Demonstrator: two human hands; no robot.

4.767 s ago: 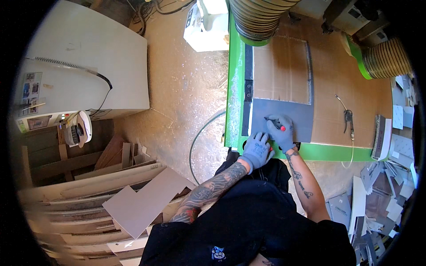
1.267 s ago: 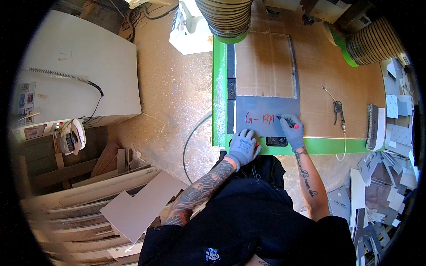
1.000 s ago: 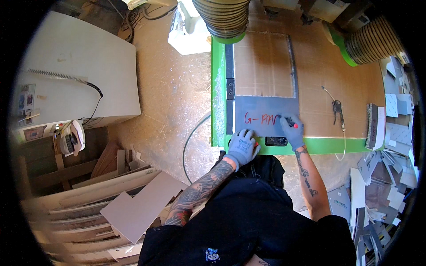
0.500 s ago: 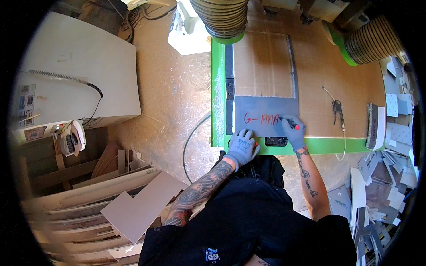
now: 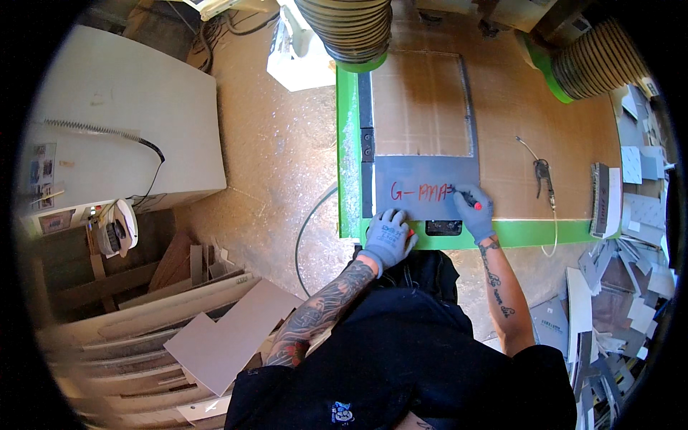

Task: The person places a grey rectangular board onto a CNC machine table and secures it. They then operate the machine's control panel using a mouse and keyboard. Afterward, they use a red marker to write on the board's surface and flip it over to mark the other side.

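Note:
My right hand (image 5: pixel 474 211), in a grey work glove, is closed round a dark marker with a red end (image 5: pixel 478 206). Its tip meets a grey panel (image 5: pixel 430 172), just right of a row of red handwritten marks (image 5: pixel 419 192). Also gloved, my left hand (image 5: pixel 388 236) lies on the panel's near left corner. A small red piece, apparently the marker's cap (image 5: pixel 411 232), shows between its thumb and forefinger. The far part of the panel has a brown, rectangular area (image 5: pixel 421 104) on it.
The brown machine bed (image 5: pixel 548 86) has a green border (image 5: pixel 512 235). An air blow gun (image 5: pixel 545 179) and stacked strips (image 5: pixel 605 202) lie on its right. Ribbed hoses (image 5: pixel 347 29) hang over the far side. Offcuts fill the right, boards (image 5: pixel 229 330) the lower left.
My right hand has added red strokes at the right end of the writing. My left hand stays on the panel's corner. The whole view has shifted slightly.

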